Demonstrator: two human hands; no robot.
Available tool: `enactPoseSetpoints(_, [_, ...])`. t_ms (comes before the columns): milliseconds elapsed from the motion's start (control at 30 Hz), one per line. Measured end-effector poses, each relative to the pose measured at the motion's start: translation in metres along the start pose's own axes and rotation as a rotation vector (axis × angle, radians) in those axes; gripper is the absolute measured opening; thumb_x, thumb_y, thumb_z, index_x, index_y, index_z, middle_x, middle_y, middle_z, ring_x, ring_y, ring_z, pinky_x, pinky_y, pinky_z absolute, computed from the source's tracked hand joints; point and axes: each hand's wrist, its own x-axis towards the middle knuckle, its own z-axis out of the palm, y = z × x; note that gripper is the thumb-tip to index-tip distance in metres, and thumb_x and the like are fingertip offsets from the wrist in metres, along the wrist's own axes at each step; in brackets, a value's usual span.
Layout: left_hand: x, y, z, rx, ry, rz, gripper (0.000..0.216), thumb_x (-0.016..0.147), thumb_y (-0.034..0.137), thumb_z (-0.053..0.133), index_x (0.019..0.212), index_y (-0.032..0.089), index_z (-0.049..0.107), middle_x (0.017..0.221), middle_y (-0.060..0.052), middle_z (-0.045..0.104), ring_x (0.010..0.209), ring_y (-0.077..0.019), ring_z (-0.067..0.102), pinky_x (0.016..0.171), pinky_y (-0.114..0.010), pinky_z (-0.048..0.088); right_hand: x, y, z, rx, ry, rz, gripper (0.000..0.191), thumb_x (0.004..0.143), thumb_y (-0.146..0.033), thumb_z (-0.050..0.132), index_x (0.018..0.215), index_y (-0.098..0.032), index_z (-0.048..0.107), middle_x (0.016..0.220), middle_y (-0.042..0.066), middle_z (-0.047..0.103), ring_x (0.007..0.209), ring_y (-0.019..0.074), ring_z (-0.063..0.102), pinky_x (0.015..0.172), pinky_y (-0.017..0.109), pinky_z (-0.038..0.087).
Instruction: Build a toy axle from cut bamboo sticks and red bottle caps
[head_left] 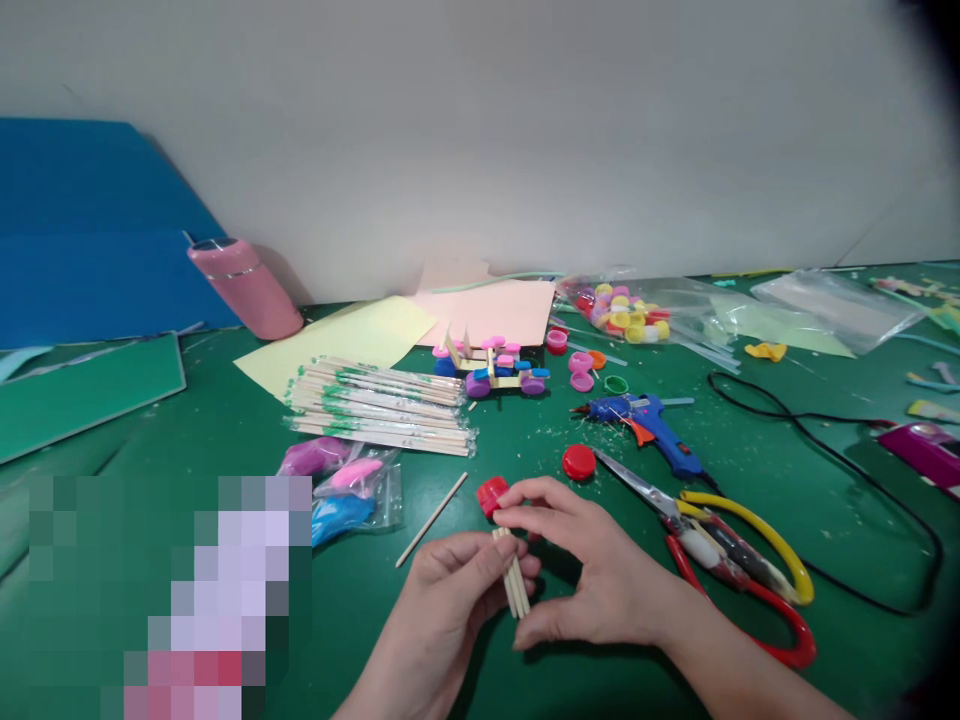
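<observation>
Both my hands meet low in the middle of the green table point(225, 430). My left hand point(442, 595) is closed around a small bundle of short wooden sticks point(514, 583). My right hand point(592, 570) pinches the same sticks from the right, thumb at their lower end and fingers at the top. A red bottle cap point(491, 494) sits at the sticks' top end, touching my right fingertips. A loose wooden stick point(432, 519) lies just left of my hands, and another red cap point(578, 461) lies beyond them.
Nearby lie red-and-yellow handled scissors point(739, 555), a blue glue gun point(649, 420) with a black cord point(825, 440), packs of chopsticks point(379, 405), a small stick-and-cap car point(491, 368), a bag of coloured caps point(626, 310), bagged balloons point(345, 490), a pink bottle point(244, 287), and paper sheets point(352, 340).
</observation>
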Motion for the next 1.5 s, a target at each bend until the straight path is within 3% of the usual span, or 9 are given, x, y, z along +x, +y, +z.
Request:
enactPoseSetpoints(633, [0.0009,-0.0003,-0.003,0.003,-0.019,-0.008,0.016,0.069,0.025,0.068,0.063,0.01,0.07,0.06,-0.007,0.068,0.059,-0.0135,0.059,0.06,-0.022,0.046,-0.0021,0.0006,0.0012,0.025,0.001,0.015,0.069,0.056,-0.037,0.078,0.118,-0.02,0.052,0.116,0.006,0.049,0.105,0.018,0.049,0.091,0.024,0.038])
enactPoseSetpoints(900, [0.0013,-0.0004,-0.0021,-0.008,0.027,-0.006,0.015,0.066,0.025,0.07,0.062,0.01,0.069,0.06,-0.006,0.067,0.061,-0.0136,0.059,0.062,-0.023,0.046,-0.0022,-0.0014,0.0001,-0.015,-0.038,0.043,0.076,0.055,-0.039,0.077,0.123,-0.02,0.047,0.12,0.006,0.047,0.108,0.0187,0.047,0.093,0.025,0.037])
enactPoseSetpoints(1300, [0.0016,-0.0021,-0.0021,-0.03,0.007,-0.005,0.012,0.068,0.021,0.068,0.062,0.011,0.07,0.061,-0.006,0.067,0.061,-0.0134,0.06,0.062,-0.023,0.046,-0.001,-0.0034,0.0021,0.016,-0.052,0.023,0.069,0.058,-0.037,0.076,0.119,-0.022,0.049,0.118,0.007,0.047,0.107,0.0206,0.048,0.091,0.029,0.039])
enactPoseSetpoints(1433, [0.0018,-0.0002,-0.0023,-0.028,0.024,0.021,0.013,0.068,0.022,0.068,0.065,0.011,0.071,0.064,-0.007,0.069,0.063,-0.0137,0.06,0.065,-0.024,0.046,-0.0009,-0.0059,0.0002,0.028,-0.09,0.082,0.082,0.054,-0.039,0.077,0.126,-0.024,0.041,0.124,0.007,0.043,0.11,0.0232,0.044,0.091,0.033,0.038])
enactPoseSetpoints(1500, [0.0013,0.0018,-0.0019,-0.031,0.054,0.047,0.013,0.068,0.023,0.068,0.066,0.011,0.071,0.067,-0.007,0.07,0.064,-0.014,0.06,0.066,-0.024,0.047,-0.0016,-0.0068,-0.0006,0.063,-0.049,0.118,0.085,0.054,-0.039,0.077,0.128,-0.024,0.037,0.119,0.007,0.044,0.099,0.0211,0.049,0.085,0.032,0.041])
